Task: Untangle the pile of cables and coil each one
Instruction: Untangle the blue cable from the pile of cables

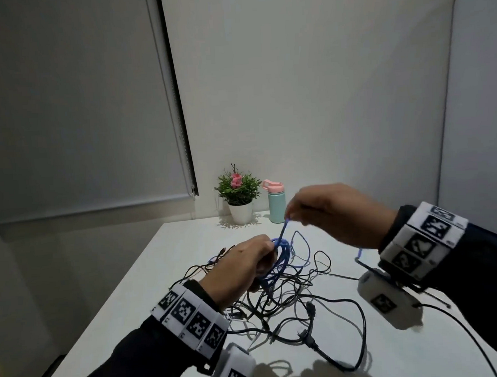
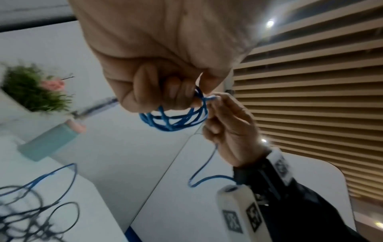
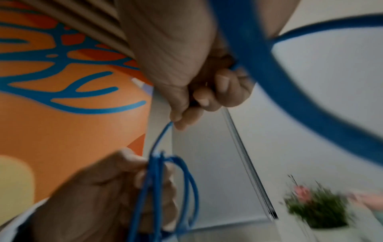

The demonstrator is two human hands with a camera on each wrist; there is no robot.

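My left hand [image 1: 245,267] grips a small coil of blue cable [image 1: 278,258] above the white table [image 1: 165,279]; its fingers [image 2: 178,91] curl round the loops of the blue cable [image 2: 176,121]. My right hand [image 1: 329,213] is raised up and right of the coil and pinches a taut strand of that cable [image 1: 284,229] between thumb and fingertips [image 3: 178,117]. The strand runs down to the coil [image 3: 161,180]. A tangled pile of black cables [image 1: 276,299] lies on the table under both hands.
A potted plant [image 1: 239,194] with a pink flower and a teal bottle [image 1: 277,204] with a pink lid stand at the table's far edge by the wall. A black lead [image 1: 465,329] trails off to the right. The table's left edge runs close to my left forearm.
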